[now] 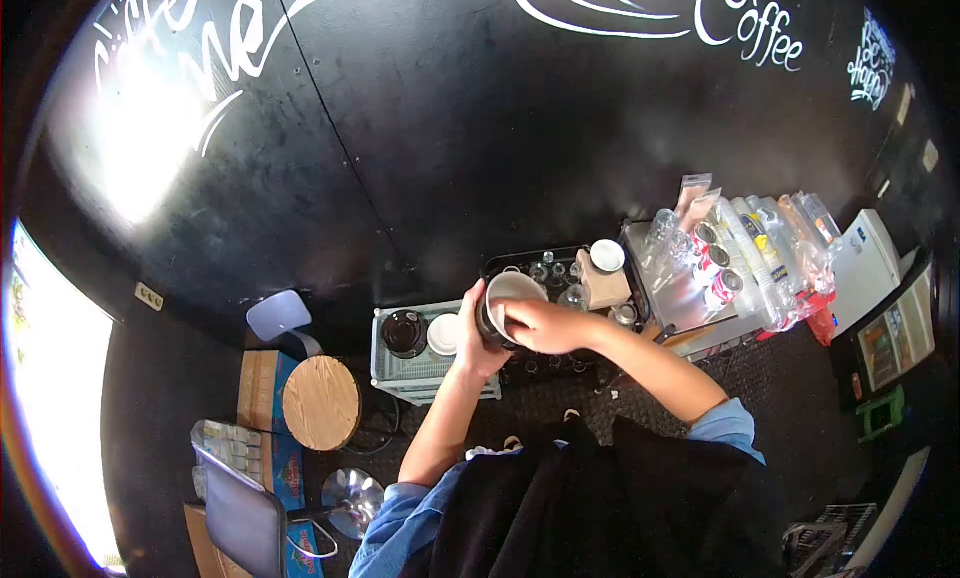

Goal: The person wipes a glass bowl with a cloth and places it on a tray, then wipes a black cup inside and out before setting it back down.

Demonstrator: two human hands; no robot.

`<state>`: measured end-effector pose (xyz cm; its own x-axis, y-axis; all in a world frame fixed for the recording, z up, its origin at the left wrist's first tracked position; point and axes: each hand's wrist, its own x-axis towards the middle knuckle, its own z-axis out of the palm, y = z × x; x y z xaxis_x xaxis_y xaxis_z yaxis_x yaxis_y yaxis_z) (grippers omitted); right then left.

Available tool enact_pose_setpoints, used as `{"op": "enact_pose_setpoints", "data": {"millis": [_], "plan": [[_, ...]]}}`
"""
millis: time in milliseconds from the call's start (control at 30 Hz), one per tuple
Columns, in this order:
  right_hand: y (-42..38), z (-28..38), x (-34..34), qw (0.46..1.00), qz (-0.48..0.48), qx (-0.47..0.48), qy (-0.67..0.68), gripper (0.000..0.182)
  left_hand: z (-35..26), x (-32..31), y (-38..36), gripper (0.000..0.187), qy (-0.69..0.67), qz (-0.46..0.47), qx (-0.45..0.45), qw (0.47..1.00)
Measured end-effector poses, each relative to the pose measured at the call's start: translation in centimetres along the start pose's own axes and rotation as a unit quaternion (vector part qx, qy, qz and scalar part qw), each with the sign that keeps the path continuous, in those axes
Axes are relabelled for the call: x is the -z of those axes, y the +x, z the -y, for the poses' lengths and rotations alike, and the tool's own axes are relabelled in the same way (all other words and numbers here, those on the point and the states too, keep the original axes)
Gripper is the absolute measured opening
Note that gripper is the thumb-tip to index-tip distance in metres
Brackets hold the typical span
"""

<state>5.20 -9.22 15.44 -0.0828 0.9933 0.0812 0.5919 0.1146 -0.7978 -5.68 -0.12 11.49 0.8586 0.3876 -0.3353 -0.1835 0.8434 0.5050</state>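
Observation:
My left hand [477, 340] is wrapped around the side of a large cup [518, 284], dark outside and pale inside. The cup is tilted so its mouth faces up toward me. My right hand [552, 326] reaches over the near rim, its fingers bent together into the cup. The fingertips are partly hidden, and I cannot make out what they hold. Just left of the cup, white dishes [444, 335] and black dishes [404, 334] sit on a pale shelf rack [385, 374].
Right of my hands stand small glass jars [557, 271], a brown carton [602, 284] and a white round lid or bowl [607, 255]. A metal counter [664, 296] bears red-and-white cans [722, 284] and stacked plastic cups [741, 253]. A wooden stool [322, 403] stands at left.

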Motion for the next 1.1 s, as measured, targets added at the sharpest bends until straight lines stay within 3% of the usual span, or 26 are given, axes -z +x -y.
{"op": "enact_pose_setpoints", "data": {"millis": [33,67,133,167,267,300,333,367,400,467,533,567,600,667,733,767,800,867,900,933,967,1033,1067,1100], "plan": [[-0.4,0.0,-0.4,0.999,-0.007,0.031,-0.009,0.013,-0.1,-0.1,-0.4,0.057,0.021,0.006,0.004,1.000],[-1.1,0.4,-0.5,1.000,0.016,0.002,0.005,0.015,-0.3,-0.2,-0.8,0.058,0.042,0.011,0.007,0.999],[-2.2,0.9,-0.2,0.995,0.016,0.084,-0.055,0.020,-1.2,-0.3,-1.6,0.061,0.014,0.047,0.052,0.997],[-3.0,1.3,0.3,0.970,0.009,0.143,-0.196,0.034,-1.5,0.0,-2.0,0.060,0.002,0.045,0.067,0.997],[-3.2,-0.2,-0.2,0.924,-0.094,0.183,-0.321,0.039,-1.4,0.0,-1.9,0.057,-0.045,0.087,0.096,0.991],[-3.2,0.4,-0.7,0.956,-0.061,0.116,-0.264,0.039,-0.8,-0.3,-1.4,0.056,-0.054,0.100,0.073,0.991],[-3.2,1.1,-1.4,0.978,-0.028,0.047,-0.204,0.040,-0.3,-0.7,-1.6,0.055,0.007,0.056,0.039,0.998],[-3.0,1.2,-1.9,0.975,-0.040,0.062,-0.211,0.040,-0.1,-0.4,-1.5,0.053,-0.008,0.067,0.026,0.997],[-2.9,1.0,-2.6,0.966,-0.116,0.111,-0.202,0.035,0.2,0.1,-1.5,0.052,-0.023,0.077,0.014,0.997],[-3.3,0.9,-2.7,0.991,-0.045,-0.062,-0.105,0.029,1.0,0.9,-1.5,0.052,0.040,0.067,-0.020,0.997],[-3.4,1.6,-3.2,0.990,-0.057,-0.095,-0.086,0.026,1.7,2.1,-1.1,0.053,0.146,0.078,-0.077,0.983],[-3.3,1.8,-3.4,0.987,-0.071,-0.127,-0.067,0.024,1.5,3.0,-1.0,0.054,0.142,0.079,-0.039,0.986],[-3.2,1.2,-3.5,0.987,-0.069,-0.127,-0.066,0.024,0.7,2.7,-1.5,0.055,0.137,0.080,0.000,0.987],[-3.2,-0.8,-3.3,0.949,-0.140,0.189,-0.210,0.027,-0.5,2.5,-2.1,0.059,0.022,0.095,0.069,0.993],[-2.9,-0.6,-2.1,0.958,-0.072,0.196,-0.197,0.029,-1.4,3.3,-2.2,0.060,-0.046,0.160,0.125,0.978],[-2.8,-1.0,-2.1,0.952,-0.078,0.206,-0.213,0.027,-1.3,3.9,-2.0,0.065,0.021,0.116,0.105,0.987],[-2.7,-1.5,-2.2,0.945,-0.084,0.216,-0.231,0.025,-1.3,4.5,-1.7,0.065,0.005,0.117,0.116,0.986],[-2.8,-1.8,-3.3,0.952,-0.083,0.196,-0.222,0.023,-0.4,5.3,-1.7,0.065,0.184,0.150,0.014,0.971],[-2.6,-1.2,-3.8,0.983,-0.080,0.083,-0.140,0.022,-0.1,5.8,-1.4,0.063,0.226,0.140,-0.001,0.964],[-2.3,-0.5,-4.5,0.995,-0.076,-0.031,-0.057,0.022,0.2,5.6,-1.1,0.061,0.126,0.112,0.022,0.985],[-1.9,-0.1,-5.3,0.989,-0.150,0.000,0.013,0.020,0.4,5.1,-0.9,0.064,0.101,0.094,0.015,0.990],[-1.6,-0.7,-5.5,0.983,-0.169,0.057,-0.043,0.019,-0.2,5.6,-0.4,0.066,0.076,0.074,0.005,0.994],[-1.6,-0.9,-5.5,0.971,-0.190,0.111,-0.098,0.020,-1.0,7.6,0.3,0.068,-0.001,0.228,0.077,0.971],[-1.5,-1.2,-4.0,0.970,-0.102,0.154,-0.156,0.023,-1.9,7.3,0.0,0.071,-0.078,0.375,0.147,0.912]]}}
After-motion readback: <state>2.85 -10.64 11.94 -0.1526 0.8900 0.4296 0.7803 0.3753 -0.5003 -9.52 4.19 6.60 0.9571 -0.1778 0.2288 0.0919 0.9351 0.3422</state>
